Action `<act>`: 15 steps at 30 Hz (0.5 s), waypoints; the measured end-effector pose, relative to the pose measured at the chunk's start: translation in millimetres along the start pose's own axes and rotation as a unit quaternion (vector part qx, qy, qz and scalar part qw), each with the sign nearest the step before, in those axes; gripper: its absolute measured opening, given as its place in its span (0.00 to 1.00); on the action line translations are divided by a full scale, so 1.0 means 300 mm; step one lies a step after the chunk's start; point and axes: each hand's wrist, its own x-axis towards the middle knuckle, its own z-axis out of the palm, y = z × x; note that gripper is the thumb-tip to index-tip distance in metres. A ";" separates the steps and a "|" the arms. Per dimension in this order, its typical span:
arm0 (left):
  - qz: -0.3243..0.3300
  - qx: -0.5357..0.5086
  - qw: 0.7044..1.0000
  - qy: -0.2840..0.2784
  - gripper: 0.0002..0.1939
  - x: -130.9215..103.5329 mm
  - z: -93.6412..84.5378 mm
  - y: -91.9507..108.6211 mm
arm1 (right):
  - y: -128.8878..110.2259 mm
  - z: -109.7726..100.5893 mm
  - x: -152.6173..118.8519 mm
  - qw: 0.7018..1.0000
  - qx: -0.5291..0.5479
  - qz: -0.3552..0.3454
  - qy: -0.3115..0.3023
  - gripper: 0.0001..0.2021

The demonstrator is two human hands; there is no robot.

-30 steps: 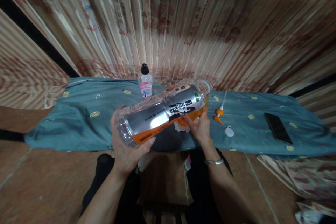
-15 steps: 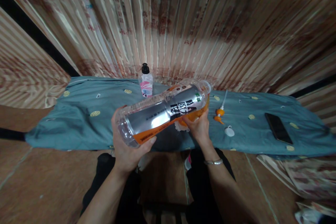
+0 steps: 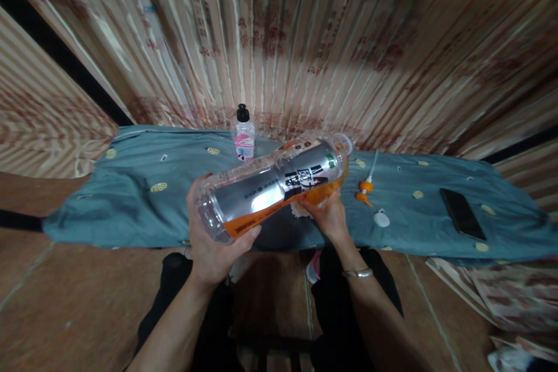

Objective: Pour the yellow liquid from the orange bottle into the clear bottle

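Observation:
A large clear plastic bottle with a silver and orange label lies tilted in the air, its neck up to the right. My left hand is closed around its base, thumb along the lower side. Under the neck end, my right hand grips an orange bottle, mostly hidden behind the large one. A ragged whitish patch shows beside the right fingers. An orange pump head with a clear tube rests on the cloth to the right, near a small white disc.
A small bottle with a black cap and pink label stands behind the large bottle. At the right lies a black phone. The surface is covered by a green cloth, with a pleated curtain close behind it.
My right hand and wrist have shifted slightly, the bracelet now a little lower and farther right. The large bottle stays almost where it was.

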 end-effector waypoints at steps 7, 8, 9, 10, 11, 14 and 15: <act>0.002 -0.005 1.000 0.000 0.45 0.000 0.001 -0.002 | 0.138 -0.063 0.047 0.986 -0.118 -0.099 -0.069 0.44; -0.001 -0.006 1.000 -0.001 0.45 0.001 0.002 -0.001 | 0.156 -0.079 0.055 0.983 -0.137 -0.091 -0.077 0.43; -0.003 -0.006 1.000 -0.001 0.45 0.002 0.002 0.001 | 0.173 -0.096 0.064 0.981 -0.151 -0.084 -0.089 0.42; -0.006 -0.006 1.000 -0.003 0.45 0.002 0.003 0.002 | 0.188 -0.112 0.071 0.978 -0.159 -0.082 -0.106 0.40; -0.009 -0.007 1.000 -0.004 0.45 0.003 0.004 0.005 | 0.201 -0.126 0.078 0.977 -0.159 -0.082 -0.120 0.37; -0.015 -0.008 1.000 -0.003 0.46 0.004 0.005 0.010 | 0.222 -0.147 0.092 0.972 -0.172 -0.075 -0.144 0.28; -0.016 -0.009 1.000 -0.002 0.46 0.004 0.005 0.010 | 0.223 -0.146 0.094 0.971 -0.181 -0.067 -0.144 0.25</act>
